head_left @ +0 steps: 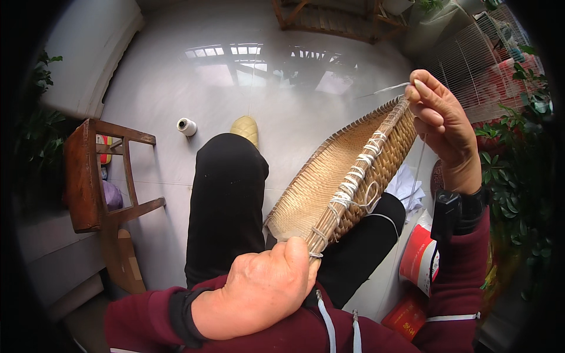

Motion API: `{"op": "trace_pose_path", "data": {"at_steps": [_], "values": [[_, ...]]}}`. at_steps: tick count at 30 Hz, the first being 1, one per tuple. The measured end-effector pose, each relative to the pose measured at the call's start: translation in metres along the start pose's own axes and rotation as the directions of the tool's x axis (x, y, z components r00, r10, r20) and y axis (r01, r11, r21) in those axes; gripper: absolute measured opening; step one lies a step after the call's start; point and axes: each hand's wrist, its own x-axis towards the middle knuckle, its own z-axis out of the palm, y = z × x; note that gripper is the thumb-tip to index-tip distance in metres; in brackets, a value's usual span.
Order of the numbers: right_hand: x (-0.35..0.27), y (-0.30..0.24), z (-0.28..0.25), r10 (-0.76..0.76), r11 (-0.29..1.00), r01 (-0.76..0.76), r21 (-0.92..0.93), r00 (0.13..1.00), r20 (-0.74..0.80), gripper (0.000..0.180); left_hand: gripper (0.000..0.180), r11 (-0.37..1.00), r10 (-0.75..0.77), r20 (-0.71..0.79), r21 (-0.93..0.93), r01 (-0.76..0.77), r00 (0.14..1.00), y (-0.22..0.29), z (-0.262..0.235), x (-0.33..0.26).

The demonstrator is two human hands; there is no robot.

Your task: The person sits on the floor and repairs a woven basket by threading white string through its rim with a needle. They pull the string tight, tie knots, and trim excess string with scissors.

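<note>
Left hand (259, 288) closed around the near end of the woven basket tray (329, 182), which rests tilted across the person's lap. Right hand (441, 126) raised at the tray's far end, fingers pinched on white cord (353, 182) lashed along the rim. Thread spool (186, 126) stands on the floor (176, 76), near a wooden chair (94, 176).

Near end of woven basket (347, 176) hidden behind left hand (262, 288); red-and-white bag (419, 256) partly covered by right forearm; white cord's (419, 159) lower run lost behind basket
</note>
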Motion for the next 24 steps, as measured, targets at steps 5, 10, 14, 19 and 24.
{"op": "trace_pose_path", "data": {"at_steps": [5, 10, 14, 19, 24], "values": [[-0.113, 0.01, 0.003, -0.043, 0.995, 0.019, -0.093, 0.965, -0.258, 0.013, 0.035, 0.998, -0.011, 0.046, 0.064, 0.008, 0.999, -0.003, -0.006, 0.002], [-0.206, 0.107, 0.027, 0.292, 0.956, -0.262, 0.129, 0.851, -0.437, 0.01, 0.032, 0.994, -0.045, 0.112, 0.103, 0.033, 0.993, -0.003, -0.007, 0.003], [-0.244, 0.179, 0.041, 0.292, 0.953, -0.28, 0.113, 0.761, -0.579, 0.014, 0.028, 0.993, -0.044, 0.142, 0.111, 0.028, 0.989, 0.0, -0.008, 0.002], [-0.264, 0.21, 0.051, 0.017, 0.918, -0.307, -0.252, 0.664, -0.747, 0.022, 0.022, 0.989, -0.125, 0.208, 0.108, 0.105, 0.97, 0.002, -0.009, 0.0], [-0.264, 0.212, 0.053, -0.199, 0.788, -0.344, -0.511, 0.643, -0.74, 0.023, 0.02, 0.984, -0.172, 0.208, 0.082, 0.158, 0.963, 0.001, -0.008, -0.001]]}}
